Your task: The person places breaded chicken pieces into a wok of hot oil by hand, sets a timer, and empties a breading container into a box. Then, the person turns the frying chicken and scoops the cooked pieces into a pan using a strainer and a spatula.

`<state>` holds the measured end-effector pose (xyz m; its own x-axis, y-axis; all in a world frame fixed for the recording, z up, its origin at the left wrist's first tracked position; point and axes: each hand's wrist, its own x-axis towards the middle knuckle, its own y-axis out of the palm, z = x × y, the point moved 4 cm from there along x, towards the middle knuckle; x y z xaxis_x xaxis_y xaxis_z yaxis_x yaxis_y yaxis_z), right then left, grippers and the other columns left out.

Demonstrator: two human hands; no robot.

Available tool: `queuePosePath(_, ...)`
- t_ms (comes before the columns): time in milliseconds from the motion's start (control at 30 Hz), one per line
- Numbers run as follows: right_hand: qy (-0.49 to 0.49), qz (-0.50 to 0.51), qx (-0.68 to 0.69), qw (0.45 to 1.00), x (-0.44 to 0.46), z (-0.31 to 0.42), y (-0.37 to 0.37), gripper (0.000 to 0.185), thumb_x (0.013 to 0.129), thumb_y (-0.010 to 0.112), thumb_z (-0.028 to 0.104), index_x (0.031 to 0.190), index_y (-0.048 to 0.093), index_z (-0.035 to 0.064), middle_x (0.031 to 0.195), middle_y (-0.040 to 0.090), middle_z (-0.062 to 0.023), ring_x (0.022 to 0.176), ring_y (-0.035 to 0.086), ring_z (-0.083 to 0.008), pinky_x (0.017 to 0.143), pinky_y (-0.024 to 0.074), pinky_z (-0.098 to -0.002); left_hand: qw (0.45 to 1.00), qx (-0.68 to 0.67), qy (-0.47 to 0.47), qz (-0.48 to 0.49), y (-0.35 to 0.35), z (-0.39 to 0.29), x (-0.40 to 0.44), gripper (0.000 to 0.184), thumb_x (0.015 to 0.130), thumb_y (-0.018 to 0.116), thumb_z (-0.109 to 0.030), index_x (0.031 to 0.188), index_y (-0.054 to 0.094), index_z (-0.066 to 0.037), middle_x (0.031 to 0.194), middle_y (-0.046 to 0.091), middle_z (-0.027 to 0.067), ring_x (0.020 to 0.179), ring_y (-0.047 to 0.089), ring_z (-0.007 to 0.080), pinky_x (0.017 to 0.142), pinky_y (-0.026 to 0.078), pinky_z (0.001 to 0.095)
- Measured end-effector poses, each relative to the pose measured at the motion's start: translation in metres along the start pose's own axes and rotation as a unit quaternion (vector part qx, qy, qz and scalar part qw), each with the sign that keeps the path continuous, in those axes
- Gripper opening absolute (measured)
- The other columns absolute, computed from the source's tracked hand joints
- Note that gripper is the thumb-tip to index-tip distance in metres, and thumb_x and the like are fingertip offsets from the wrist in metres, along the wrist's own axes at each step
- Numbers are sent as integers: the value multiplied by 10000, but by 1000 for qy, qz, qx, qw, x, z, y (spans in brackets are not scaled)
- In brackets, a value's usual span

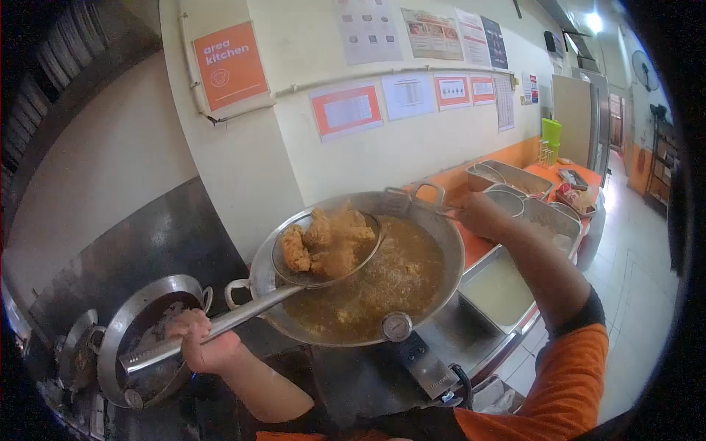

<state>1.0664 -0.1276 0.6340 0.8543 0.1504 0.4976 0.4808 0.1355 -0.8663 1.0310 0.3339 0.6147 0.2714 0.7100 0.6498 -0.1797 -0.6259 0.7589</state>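
Note:
My left hand (202, 342) is closed around the thick metal handle of a skimmer (257, 312). Several pieces of browned, breaded fried chicken (323, 242) lie in its round basket, held above a wide wok (452, 275) of bubbling oil (401, 264). My right hand (471, 212) grips the handle of a metal spatula (398, 201), whose blade is at the wok's far rim. Part of the right hand's fingers is hidden by the hand itself. A round dial thermometer (396, 325) sits at the wok's near rim.
A second wok (110, 353) of dark oil stands at left, with a smaller pan (73, 353) beyond it. To the right are a tray of pale liquid (500, 290), metal trays (515, 176) and an orange table (585, 175). A wall with posters (346, 112) rises behind.

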Motion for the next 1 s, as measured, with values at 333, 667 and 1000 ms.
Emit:
queuePosePath(333, -195, 227, -315, 901, -42, -23, 9, 181, 684, 528, 226, 584, 589, 88, 544, 546, -82, 511, 540, -239, 454, 388, -358, 1000, -14, -2, 1, 21, -23, 7, 181, 544, 513, -45, 574, 345, -109, 497, 269, -1, 459, 290, 100, 486, 257, 217)
queuePosePath(667, -13, 298, 151, 943, -36, 16, 74, 191, 707, 528, 214, 599, 557, 59, 465, 417, 2, 366, 351, -102, 349, 281, -254, 999, -12, 38, 17, 33, -49, 22, 190, 552, 536, -41, 581, 361, -110, 498, 274, -8, 453, 280, 97, 485, 244, 221)
queuePosePath(1000, 1, 269, 242, 932, -24, 52, 102, 108, 747, 477, 126, 726, 557, 57, 520, 427, 0, 420, 380, -97, 352, 294, -253, 999, -15, 39, 19, 32, -59, 35, 175, 549, 535, -40, 593, 381, -110, 487, 266, -10, 478, 292, 102, 560, 304, 239)
